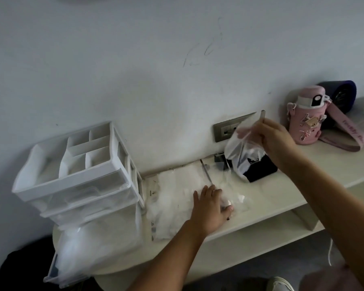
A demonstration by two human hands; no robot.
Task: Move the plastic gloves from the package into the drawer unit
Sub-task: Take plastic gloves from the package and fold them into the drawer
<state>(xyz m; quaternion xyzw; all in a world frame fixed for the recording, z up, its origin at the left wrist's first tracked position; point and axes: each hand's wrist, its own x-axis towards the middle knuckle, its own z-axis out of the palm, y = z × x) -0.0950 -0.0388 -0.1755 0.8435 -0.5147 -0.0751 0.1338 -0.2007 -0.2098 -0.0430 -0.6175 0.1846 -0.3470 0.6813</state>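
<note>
Pale wall (177, 59), faint dark scribbles toward 1 o'clock. Grey outlet panel (225, 131) set in the wall, at 2 o'clock from centre. Cream desk (271, 198), rounded at its 8 o'clock end, with a lower shelf (250, 234) beneath. Pink bottle (306, 116) in a decorated pink sleeve, upright, at 3 o'clock. Lettered pink strap (349, 133), looped on the desk at the bottle's 4 o'clock. Dark cylinder (340, 91), lying on its side at the bottle's 1 o'clock. Thin metal rod (206, 172), flat on the desk near centre. White cable (330, 253), hanging at 4 o'clock. Pale shoe (280, 284), at 5 o'clock on the bottom edge. Dark fabric (19, 265), at 7 o'clock.
</note>
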